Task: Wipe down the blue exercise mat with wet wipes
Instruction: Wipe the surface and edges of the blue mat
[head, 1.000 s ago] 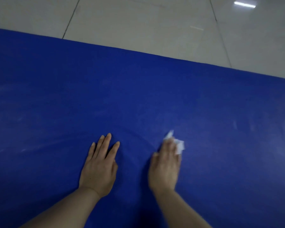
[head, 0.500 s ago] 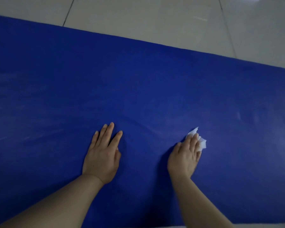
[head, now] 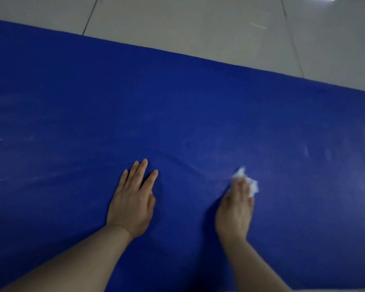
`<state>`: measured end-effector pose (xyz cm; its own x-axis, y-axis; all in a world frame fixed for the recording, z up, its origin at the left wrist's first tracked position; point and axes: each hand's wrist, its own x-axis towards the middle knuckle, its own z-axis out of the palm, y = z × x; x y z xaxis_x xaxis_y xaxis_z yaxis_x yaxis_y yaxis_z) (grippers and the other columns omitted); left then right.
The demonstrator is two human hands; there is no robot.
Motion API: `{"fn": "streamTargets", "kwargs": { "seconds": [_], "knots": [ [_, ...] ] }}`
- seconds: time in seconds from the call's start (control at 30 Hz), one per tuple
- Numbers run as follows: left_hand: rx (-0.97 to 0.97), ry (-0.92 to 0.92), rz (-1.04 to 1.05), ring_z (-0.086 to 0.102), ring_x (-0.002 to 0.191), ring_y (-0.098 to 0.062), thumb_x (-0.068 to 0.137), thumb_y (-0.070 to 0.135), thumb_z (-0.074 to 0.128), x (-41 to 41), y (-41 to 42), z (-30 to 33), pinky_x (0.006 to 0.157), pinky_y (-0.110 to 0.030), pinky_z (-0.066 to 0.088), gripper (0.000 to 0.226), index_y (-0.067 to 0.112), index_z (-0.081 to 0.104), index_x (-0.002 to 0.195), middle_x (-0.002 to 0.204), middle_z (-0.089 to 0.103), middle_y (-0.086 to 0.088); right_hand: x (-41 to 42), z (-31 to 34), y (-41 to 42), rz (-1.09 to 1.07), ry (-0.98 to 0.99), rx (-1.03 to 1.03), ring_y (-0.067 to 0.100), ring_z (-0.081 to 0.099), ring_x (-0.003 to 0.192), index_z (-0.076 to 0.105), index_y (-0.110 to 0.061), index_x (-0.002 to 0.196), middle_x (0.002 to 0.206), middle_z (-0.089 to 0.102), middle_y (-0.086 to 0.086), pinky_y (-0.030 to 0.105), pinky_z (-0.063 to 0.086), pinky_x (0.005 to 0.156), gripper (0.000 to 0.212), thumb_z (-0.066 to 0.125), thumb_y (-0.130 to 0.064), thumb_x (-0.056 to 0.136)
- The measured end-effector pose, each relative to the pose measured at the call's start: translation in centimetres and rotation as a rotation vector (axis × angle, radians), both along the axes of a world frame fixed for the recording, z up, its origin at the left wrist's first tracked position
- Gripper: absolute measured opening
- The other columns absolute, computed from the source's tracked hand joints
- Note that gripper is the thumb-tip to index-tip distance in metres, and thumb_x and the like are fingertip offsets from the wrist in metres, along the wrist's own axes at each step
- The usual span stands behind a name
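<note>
Since half a second ago the right hand [head: 235,209] has slid its crumpled white wet wipe [head: 248,182] a little back toward the left hand [head: 132,204], narrowing the gap between the two, while the left hand has stayed planted where it was. The wide blue exercise mat [head: 177,106] lies flat on the pale tiled floor [head: 198,28], its long axis running left to right across the view, its far edge slanting down toward the right. The right hand presses the wipe onto the mat near the mat's near edge, fingers [head: 240,186] laid over it, fairly straight, blurred; the wipe bunches out past the fingertips, pointing toward the far edge. The left hand rests flat, palm down, its fingers [head: 140,169] straight and slightly spread. Faint pale streaks mark the mat toward its left end.
</note>
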<state>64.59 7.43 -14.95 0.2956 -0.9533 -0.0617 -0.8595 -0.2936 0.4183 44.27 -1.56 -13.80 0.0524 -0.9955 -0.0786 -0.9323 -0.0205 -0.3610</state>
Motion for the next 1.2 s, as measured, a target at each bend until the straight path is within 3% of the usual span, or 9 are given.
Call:
{"fn": "streamTargets", "kwargs": {
  "seconds": [0.13, 0.27, 0.4, 0.47, 0.7, 0.8, 0.9, 1.07, 1.2],
  "knots": [
    [-0.004, -0.004, -0.003, 0.019, 0.143, -0.026, 0.090, 0.006, 0.053, 0.1, 0.0, -0.1, 0.115, -0.045, 0.019, 0.049, 0.010, 0.046, 0.139, 0.154, 0.027, -0.012, 1.2, 0.0, -1.6, -0.260, 0.049, 0.052, 0.019, 0.000, 0.147, 0.003, -0.011, 0.152, 0.160, 0.005, 0.004, 0.037, 0.001, 0.119, 0.058, 0.027, -0.010, 0.099],
    [-0.001, -0.038, -0.004, 0.025, 0.141, -0.029, 0.090, 0.013, 0.040, 0.1, -0.1, -0.2, 0.116, -0.042, 0.019, 0.046, 0.008, 0.050, 0.135, 0.151, 0.032, -0.015, 7.2, -0.5, 4.1, 0.130, 0.002, -0.036, 0.016, -0.012, 0.146, 0.000, -0.013, 0.153, 0.159, -0.003, -0.003, 0.036, 0.003, 0.120, 0.063, 0.025, -0.012, 0.095],
    [0.013, -0.041, -0.007, 0.023, 0.141, -0.026, 0.090, 0.027, 0.024, 0.2, -0.2, 0.0, 0.116, -0.040, 0.018, 0.056, 0.009, 0.051, 0.135, 0.151, 0.032, -0.015, 9.5, -0.4, 8.9, 0.405, -0.038, 0.019, 0.017, 0.015, 0.145, 0.028, -0.013, 0.148, 0.156, 0.016, 0.000, 0.038, 0.006, 0.118, 0.056, 0.024, -0.023, 0.094],
    [0.003, -0.026, -0.012, 0.022, 0.142, -0.026, 0.089, 0.027, 0.022, 0.2, -0.1, -0.1, 0.117, -0.038, 0.013, 0.057, 0.009, 0.049, 0.136, 0.152, 0.030, -0.014, 7.8, -0.4, 8.0, 0.460, -0.007, -0.006, 0.015, 0.011, 0.145, 0.022, -0.016, 0.150, 0.157, 0.010, -0.004, 0.040, 0.006, 0.120, 0.056, 0.027, -0.017, 0.095],
    [-0.044, 0.018, 0.011, 0.020, 0.143, -0.024, 0.090, 0.018, 0.033, 0.0, 0.1, -0.4, 0.117, -0.041, 0.015, 0.050, 0.010, 0.048, 0.137, 0.153, 0.029, -0.011, 2.2, 0.2, 1.6, -0.184, 0.029, 0.088, 0.018, -0.003, 0.147, 0.000, -0.015, 0.152, 0.161, 0.003, 0.002, 0.034, -0.002, 0.119, 0.059, 0.027, -0.012, 0.099],
    [-0.128, 0.110, 0.095, 0.026, 0.141, -0.026, 0.089, 0.010, 0.034, 0.0, 0.3, 0.2, 0.116, -0.040, 0.016, 0.048, 0.005, 0.051, 0.134, 0.150, 0.034, -0.012, 6.6, 0.1, 4.6, 0.140, -0.006, 0.001, 0.021, -0.006, 0.147, -0.004, -0.016, 0.153, 0.160, 0.001, -0.002, 0.041, 0.005, 0.120, 0.069, 0.032, -0.010, 0.094],
    [-0.139, 0.033, 0.207, 0.029, 0.140, -0.030, 0.090, 0.003, 0.046, -0.8, 2.6, 0.8, 0.114, -0.046, 0.016, 0.044, 0.005, 0.051, 0.134, 0.148, 0.038, -0.016, 9.0, -0.2, 8.9, 0.604, -0.026, 0.120, 0.010, -0.030, 0.139, -0.010, -0.022, 0.151, 0.155, -0.023, -0.011, 0.038, -0.007, 0.119, 0.068, 0.029, -0.022, 0.096],
    [0.162, -0.115, 0.216, -0.014, 0.143, -0.015, 0.095, 0.040, 0.042, -1.8, 5.2, 0.2, 0.116, -0.044, -0.006, 0.063, 0.022, 0.018, 0.151, 0.160, -0.002, -0.006, 8.4, 0.3, 8.2, 0.694, 0.036, 0.270, 0.001, -0.043, 0.129, -0.020, -0.024, 0.148, 0.149, -0.035, -0.015, 0.030, -0.023, 0.111, 0.060, 0.017, -0.031, 0.101],
    [0.179, -0.108, 0.189, -0.002, 0.146, -0.020, 0.093, 0.038, 0.047, -1.5, 4.5, 0.5, 0.117, -0.046, -0.001, 0.062, 0.019, 0.027, 0.149, 0.159, 0.006, -0.008, 9.0, 0.4, 6.9, 0.717, 0.039, 0.340, 0.000, -0.042, 0.128, -0.021, -0.026, 0.148, 0.146, -0.036, -0.018, 0.029, -0.022, 0.112, 0.063, 0.021, -0.030, 0.101]
  ]
}}
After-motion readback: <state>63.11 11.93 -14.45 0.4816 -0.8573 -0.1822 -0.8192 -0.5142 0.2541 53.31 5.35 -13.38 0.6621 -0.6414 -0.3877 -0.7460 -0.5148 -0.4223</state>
